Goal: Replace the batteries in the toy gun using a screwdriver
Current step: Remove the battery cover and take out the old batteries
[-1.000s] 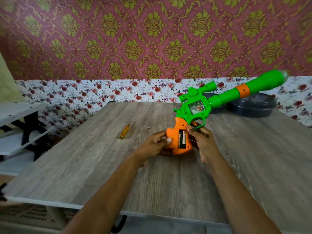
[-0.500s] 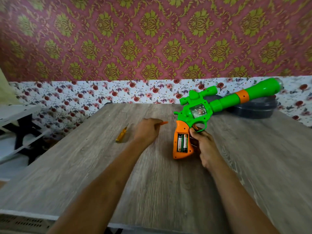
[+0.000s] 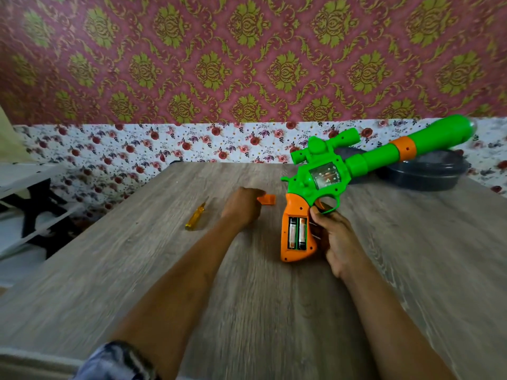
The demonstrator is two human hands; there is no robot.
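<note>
The green and orange toy gun [image 3: 326,179] stands on the wooden table [image 3: 142,270] on its orange handle, barrel pointing up to the right. Its battery compartment is uncovered, with two batteries [image 3: 297,233] showing inside. My right hand [image 3: 333,239] grips the handle from the right side, just below the trigger guard. My left hand [image 3: 242,205] is stretched forward, fingers curled, and pinches the left end of the orange battery cover [image 3: 267,200], which lies low on the table. The yellow screwdriver [image 3: 195,218] lies on the table left of that hand.
A dark round lidded container [image 3: 428,172] sits at the back right, under the gun's barrel. White shelves [image 3: 24,187] stand off the table's left edge. A patterned wall rises right behind the table.
My left hand took the orange cover off the handle and carried it forward and left, down to the table. The batteries are now exposed. My right hand kept hold of the gun, which tilted slightly.
</note>
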